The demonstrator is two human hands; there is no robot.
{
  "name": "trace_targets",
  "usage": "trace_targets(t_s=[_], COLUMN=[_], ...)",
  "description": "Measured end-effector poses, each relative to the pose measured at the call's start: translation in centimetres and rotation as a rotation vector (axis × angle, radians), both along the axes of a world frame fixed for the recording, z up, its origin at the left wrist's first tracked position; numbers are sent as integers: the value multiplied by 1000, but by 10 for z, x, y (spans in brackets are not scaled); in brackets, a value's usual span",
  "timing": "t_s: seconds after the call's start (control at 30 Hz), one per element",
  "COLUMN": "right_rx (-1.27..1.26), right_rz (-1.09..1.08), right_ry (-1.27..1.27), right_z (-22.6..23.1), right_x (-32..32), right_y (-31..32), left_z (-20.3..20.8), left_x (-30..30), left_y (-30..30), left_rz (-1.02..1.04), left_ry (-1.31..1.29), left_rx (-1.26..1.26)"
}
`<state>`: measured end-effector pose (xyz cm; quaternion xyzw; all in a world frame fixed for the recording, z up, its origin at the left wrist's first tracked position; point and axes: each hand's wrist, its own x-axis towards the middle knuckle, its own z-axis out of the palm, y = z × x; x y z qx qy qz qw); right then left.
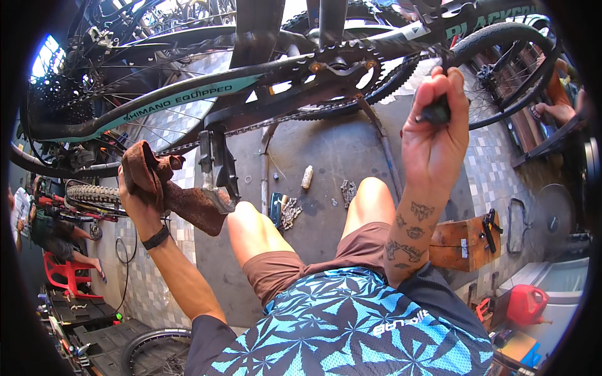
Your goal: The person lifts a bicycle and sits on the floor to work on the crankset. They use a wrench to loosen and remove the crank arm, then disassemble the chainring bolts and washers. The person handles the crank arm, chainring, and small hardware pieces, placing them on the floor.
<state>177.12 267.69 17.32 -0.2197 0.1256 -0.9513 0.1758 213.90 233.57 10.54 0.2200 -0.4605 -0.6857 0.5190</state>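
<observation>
A brown rag (195, 205) is bunched in my left hand (130, 199), its loose end hanging toward my knee. That hand is beside the lower run of the chain (263, 127), near the rear wheel; whether the rag touches the chain I cannot tell. My right hand (441, 116) is raised by the frame ahead of the chainring (376, 66), fingers curled around a black-handled tool (436, 113). The tool's far end is hidden or lost against the dark frame. Between the hands is the black and teal bicycle (188, 100), with its pedal (213, 163) hanging down.
On the grey mat (320, 219) lie a small pale bottle (306, 177) and a bunched chain (290, 214). A wooden box (461, 243) and red jerrycan (527, 305) stand at the right. A red chair (66, 276) and another person (59, 238) are at the left.
</observation>
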Motion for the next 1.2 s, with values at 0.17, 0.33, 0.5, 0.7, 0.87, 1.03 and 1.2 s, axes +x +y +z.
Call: trace_targets(t_s=[0.17,0.33,0.5,0.7,0.87,1.03,1.2], right_rx=[73,316,413,757,984,994,873], right_rz=[153,79,167,149,163,303,636], right_ry=[120,-83,-17,135,658,752,614], right_z=[-35,-103,-132,-126,-111,-116,-147], right_x=[15,45,48,52,75,88,78], right_y=[29,39,43,24,-18,-46,-67], left_z=[7,22,40,50,66,103,130], left_x=[4,21,40,64,83,109,108], left_y=[2,-6,-23,-43,-78,-82,-73], left_rz=[15,123,226,365,503,732,654], left_ry=[10,-27,-110,-330,-653,-620,-510], left_rx=[-62,-23,-130,-305,-720,-716,-562])
